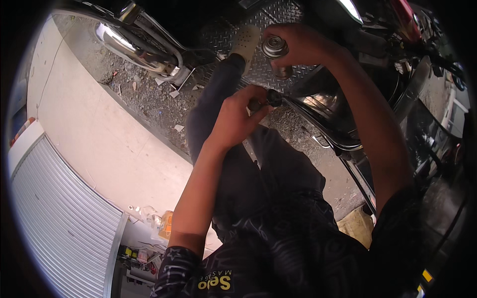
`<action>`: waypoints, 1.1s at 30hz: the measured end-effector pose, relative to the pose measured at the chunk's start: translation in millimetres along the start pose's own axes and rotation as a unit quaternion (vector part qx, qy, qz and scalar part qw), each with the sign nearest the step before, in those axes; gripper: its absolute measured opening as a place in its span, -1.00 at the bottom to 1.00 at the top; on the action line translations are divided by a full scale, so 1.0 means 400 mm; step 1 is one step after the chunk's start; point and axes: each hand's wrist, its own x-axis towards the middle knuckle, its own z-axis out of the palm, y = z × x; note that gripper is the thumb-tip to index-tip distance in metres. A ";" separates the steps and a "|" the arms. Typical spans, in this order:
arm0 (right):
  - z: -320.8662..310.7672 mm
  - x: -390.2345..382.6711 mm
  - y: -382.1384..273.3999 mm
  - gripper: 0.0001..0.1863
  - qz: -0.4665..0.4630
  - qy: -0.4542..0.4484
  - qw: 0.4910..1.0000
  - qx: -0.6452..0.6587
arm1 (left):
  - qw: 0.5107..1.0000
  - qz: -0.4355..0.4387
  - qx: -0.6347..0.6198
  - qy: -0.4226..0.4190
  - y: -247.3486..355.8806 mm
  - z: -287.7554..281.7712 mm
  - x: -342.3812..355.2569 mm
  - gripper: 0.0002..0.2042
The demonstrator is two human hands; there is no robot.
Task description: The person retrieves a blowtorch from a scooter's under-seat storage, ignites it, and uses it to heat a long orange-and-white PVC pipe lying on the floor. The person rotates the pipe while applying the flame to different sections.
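My right hand [298,43] is wrapped round a metal can [281,72], whose round, ringed silver end faces up toward me. Below and slightly left of it, my left hand [232,118] pinches a small dark part [273,98] with a rounded black end; its exact kind is hard to make out. The two hands are apart, with the can above the dark part. Both are held over a diamond-patterned metal plate [253,17] and the rubble-strewn ground [164,111].
A motorbike wheel with a shiny fender [134,52] stands at the far left. Dark motorbike parts [318,107] crowd the right. My foot in a pale perforated shoe [246,44] rests on the metal plate. A ribbed metal shutter [64,213] lies at the lower left, beside pale paving [104,144].
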 end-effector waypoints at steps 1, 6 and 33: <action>0.010 -0.027 -0.055 -0.28 -0.004 -0.013 0.999 0.044 | 1.000 -0.008 0.013 0.007 0.017 -0.023 -0.049 -0.75; 0.060 -0.160 -0.357 -0.27 -0.046 0.043 0.979 0.192 | 0.986 0.066 0.115 0.103 0.076 -0.106 -0.272 -0.78; 0.395 -0.313 -1.468 -0.57 -0.207 -0.098 0.890 0.395 | 0.875 0.120 -0.164 0.441 0.058 -0.411 -1.515 -0.57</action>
